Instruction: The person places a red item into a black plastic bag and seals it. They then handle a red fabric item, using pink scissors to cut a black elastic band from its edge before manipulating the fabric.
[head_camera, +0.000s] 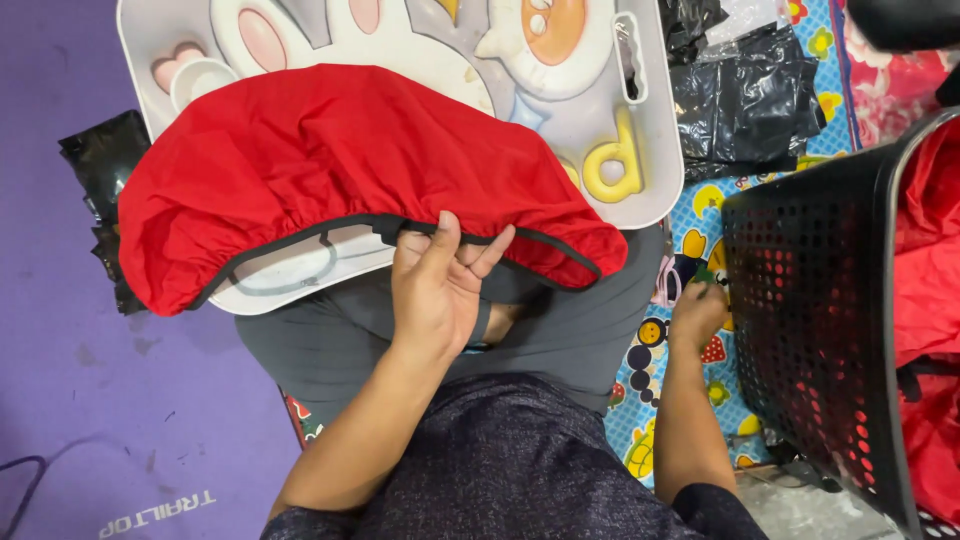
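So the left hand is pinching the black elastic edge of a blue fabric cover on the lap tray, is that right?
Not quite: the fabric cover is red, not blue. The head view shows the left hand gripping its black elastic edge over the white lap tray.

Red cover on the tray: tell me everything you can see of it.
The red cover is thin, matte fabric, wrinkled, with a black gathered elastic hem along its near edge. It lies spread over the white tray, hiding most of it. The left hand grips the hem near its middle; the right hand is apart from it, beside the black basket.
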